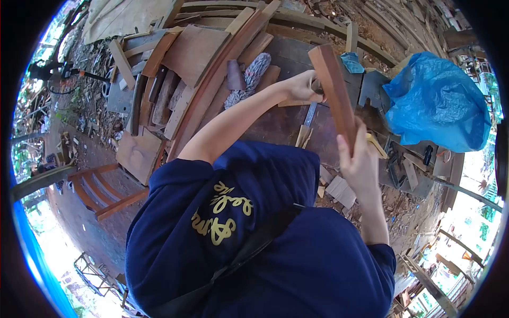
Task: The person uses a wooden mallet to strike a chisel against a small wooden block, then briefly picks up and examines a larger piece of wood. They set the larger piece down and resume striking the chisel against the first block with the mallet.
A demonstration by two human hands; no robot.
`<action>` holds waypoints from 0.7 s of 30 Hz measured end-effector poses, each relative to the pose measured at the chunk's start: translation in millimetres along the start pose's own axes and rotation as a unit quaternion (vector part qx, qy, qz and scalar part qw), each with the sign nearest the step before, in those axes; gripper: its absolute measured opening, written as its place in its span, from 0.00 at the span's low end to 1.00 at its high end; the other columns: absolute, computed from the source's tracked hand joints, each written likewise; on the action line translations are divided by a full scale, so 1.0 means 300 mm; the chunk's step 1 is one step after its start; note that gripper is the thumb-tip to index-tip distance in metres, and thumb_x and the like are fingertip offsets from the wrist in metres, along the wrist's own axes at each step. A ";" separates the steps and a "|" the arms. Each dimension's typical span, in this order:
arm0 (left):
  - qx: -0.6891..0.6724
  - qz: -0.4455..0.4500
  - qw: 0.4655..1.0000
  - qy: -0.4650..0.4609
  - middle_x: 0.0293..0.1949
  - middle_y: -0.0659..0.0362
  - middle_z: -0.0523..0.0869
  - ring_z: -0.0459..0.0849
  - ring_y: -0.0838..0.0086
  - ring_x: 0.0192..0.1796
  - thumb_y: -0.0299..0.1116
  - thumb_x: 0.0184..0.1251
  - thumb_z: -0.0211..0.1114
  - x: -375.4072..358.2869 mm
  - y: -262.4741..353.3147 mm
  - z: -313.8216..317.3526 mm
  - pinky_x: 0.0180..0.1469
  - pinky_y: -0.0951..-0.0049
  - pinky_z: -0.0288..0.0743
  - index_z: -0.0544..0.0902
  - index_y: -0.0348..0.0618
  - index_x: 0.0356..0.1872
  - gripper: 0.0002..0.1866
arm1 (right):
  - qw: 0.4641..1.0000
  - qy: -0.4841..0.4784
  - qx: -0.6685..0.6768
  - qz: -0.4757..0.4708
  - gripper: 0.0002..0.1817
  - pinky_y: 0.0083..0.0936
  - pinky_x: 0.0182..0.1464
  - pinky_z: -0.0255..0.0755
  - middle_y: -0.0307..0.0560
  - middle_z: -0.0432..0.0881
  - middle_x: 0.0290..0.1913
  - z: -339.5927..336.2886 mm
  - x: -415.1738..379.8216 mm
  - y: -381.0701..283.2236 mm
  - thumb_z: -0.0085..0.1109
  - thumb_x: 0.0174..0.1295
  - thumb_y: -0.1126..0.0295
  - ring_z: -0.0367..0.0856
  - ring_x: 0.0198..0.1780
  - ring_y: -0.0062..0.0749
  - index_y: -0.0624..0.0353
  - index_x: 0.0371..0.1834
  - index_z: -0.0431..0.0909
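Note:
A reddish-brown wooden piece (pixel 335 90) stands tilted above the dark worktable (pixel 281 127). My right hand (pixel 361 156) grips its lower end, with the thumb on the near side. Beside the piece's upper part is my left hand (pixel 305 86), its fingers curled round something dark that I cannot make out, partly hidden behind the wood. Below the left hand a metal ruler or blade (pixel 310 115) lies on the table. A yellow object (pixel 377 146) shows just beyond my right hand.
A blue plastic bag (pixel 437 100) bulges at the right. Long boards (pixel 222 58) and a flat wooden panel (pixel 195 53) lie at the upper left, near a speckled cloth roll (pixel 255 74). A slatted wooden frame (pixel 103 191) stands at the left.

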State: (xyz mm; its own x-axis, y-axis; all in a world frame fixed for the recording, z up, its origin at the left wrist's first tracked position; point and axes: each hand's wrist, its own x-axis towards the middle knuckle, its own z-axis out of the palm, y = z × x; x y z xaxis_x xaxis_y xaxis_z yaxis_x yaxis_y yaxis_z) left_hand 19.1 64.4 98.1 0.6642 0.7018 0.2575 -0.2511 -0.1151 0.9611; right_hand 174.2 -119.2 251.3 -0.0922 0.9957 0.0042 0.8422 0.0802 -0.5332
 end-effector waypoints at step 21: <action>0.081 -0.135 0.976 -0.150 0.44 0.60 0.85 0.81 0.77 0.48 0.27 0.54 0.67 -0.007 0.040 -0.016 0.52 0.72 0.76 0.82 0.38 0.48 0.17 | 0.974 0.157 0.138 -0.092 0.29 0.40 0.35 0.77 0.66 0.84 0.34 -0.086 0.029 -0.050 0.54 0.71 0.53 0.87 0.35 0.57 0.62 0.67 0.66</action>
State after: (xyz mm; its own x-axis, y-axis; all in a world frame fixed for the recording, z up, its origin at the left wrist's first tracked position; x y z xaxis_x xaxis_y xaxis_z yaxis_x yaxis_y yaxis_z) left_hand 11.3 64.9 108.5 0.8733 0.4871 -0.0137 0.0607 -0.0808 0.9949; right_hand 174.4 -110.7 281.4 -0.0243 0.9340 0.3565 0.6480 0.2863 -0.7058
